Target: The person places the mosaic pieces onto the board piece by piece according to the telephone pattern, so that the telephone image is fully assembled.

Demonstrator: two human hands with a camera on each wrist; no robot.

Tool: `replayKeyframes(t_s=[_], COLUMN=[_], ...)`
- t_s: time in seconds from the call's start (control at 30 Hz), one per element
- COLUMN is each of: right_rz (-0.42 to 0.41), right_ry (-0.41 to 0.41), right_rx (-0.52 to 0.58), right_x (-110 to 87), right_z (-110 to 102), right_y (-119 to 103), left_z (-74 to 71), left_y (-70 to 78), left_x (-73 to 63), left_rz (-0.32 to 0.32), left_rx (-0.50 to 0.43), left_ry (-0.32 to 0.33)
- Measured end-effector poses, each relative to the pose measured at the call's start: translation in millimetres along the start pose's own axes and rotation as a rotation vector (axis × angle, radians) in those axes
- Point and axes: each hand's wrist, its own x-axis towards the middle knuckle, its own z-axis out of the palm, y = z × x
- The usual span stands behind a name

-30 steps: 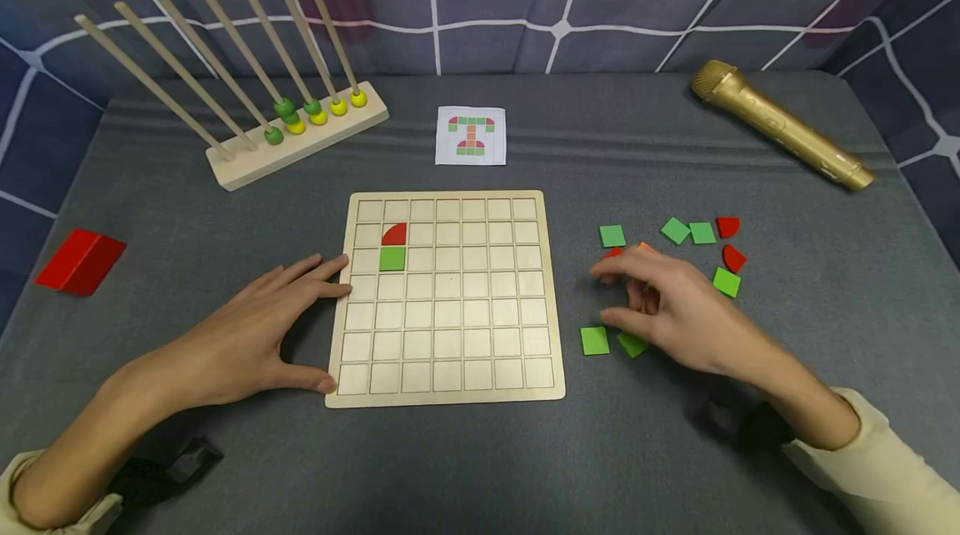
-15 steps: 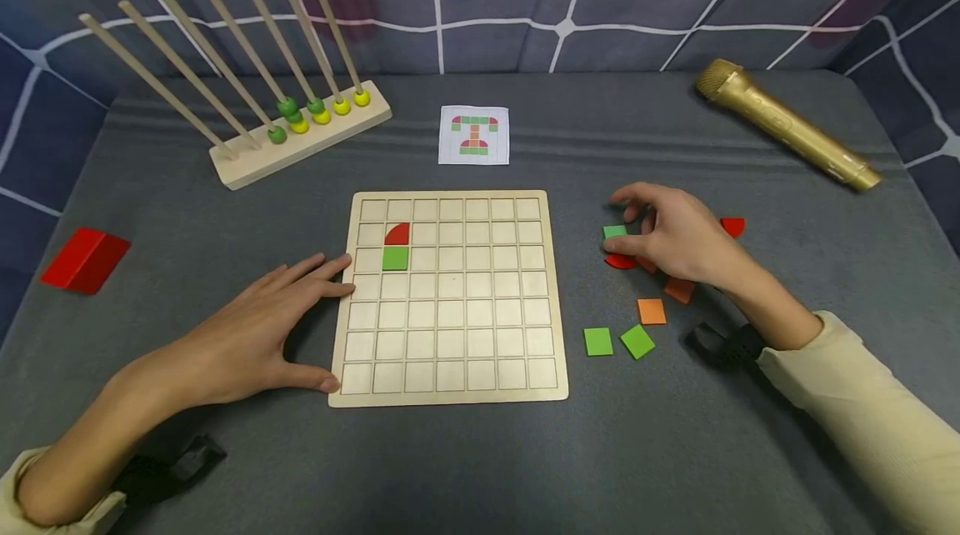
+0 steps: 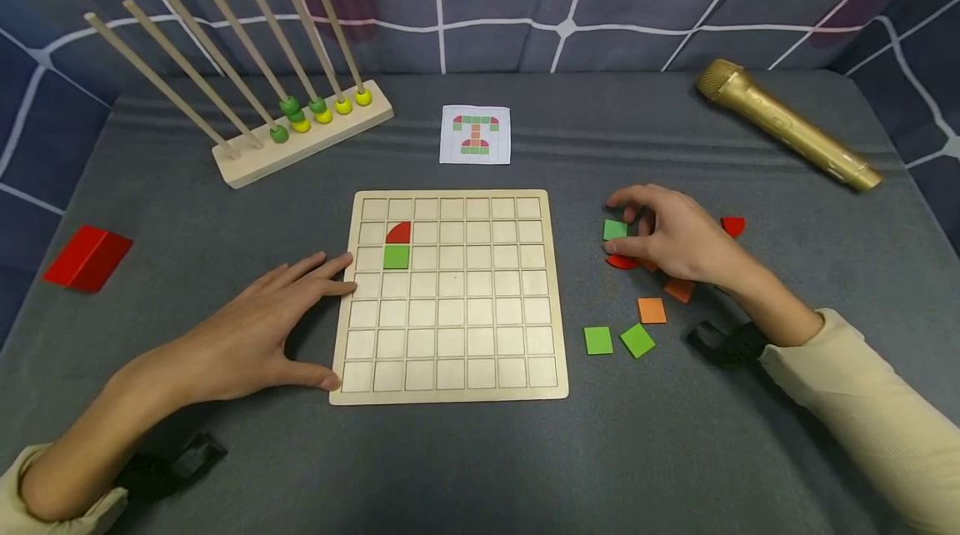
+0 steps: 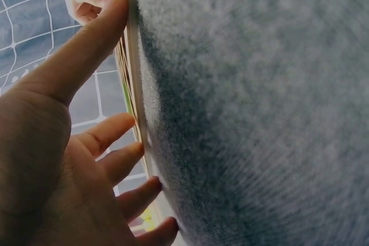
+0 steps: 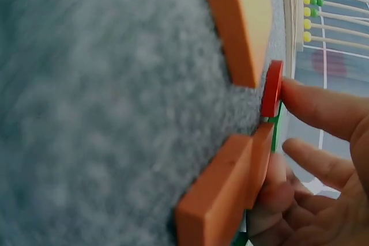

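My left hand (image 3: 255,343) has its fingers spread, with fingertips and thumb touching the left edge of a wooden grid board (image 3: 465,310). On the board lie a red quarter-circle piece (image 3: 399,233) and, just below it, a green square tile (image 3: 397,257). Right of the board, my right hand (image 3: 667,231) hovers low over loose pieces. Its thumb and index finger stand apart on either side of a green square tile (image 3: 615,229). A red piece (image 5: 272,87) is close to the thumb tip. Orange squares (image 3: 651,310) lie nearby, some partly hidden under the hand.
A patterned card (image 3: 450,150) lies behind the board. Back left stands a peg stand (image 3: 300,142) with green and yellow beads. A gold microphone (image 3: 787,127) lies back right, a red block (image 3: 88,258) far left. Two green tiles (image 3: 598,341) sit at the board's lower right.
My right hand has moved away from me, from the nearer tiles to the green tile at the back, uncovering the orange squares. My left hand stays at the board's edge.
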Motion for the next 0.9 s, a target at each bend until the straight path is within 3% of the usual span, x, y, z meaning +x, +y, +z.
replayKeyframes(t_s=[0.17,0.53,0.7,0.9], right_rz=[-0.034,-0.109,-0.201,-0.251], right_ry=[-0.041,0.071,0.107,0.082], right_rx=[0.013,-0.037,0.014,0.079], right_x=[-0.8,1.7,5.8,19.7], right_z=[-0.7,4.2,11.1,22.1], right_y=[1.5,-9.0,-27.7,-56.8], left_z=[-0.3,-0.1,-0.3,-0.4], left_y=[0.0,-0.2,-1.0,-0.5], left_x=[0.0,-0.5,-0.5,-0.2], left_rz=[0.006,0.002,-0.002,-0.008], left_rx=[-0.012,-0.021,-0.02,-0.015], left_ry=[0.001,-0.002,-0.005,-0.004])
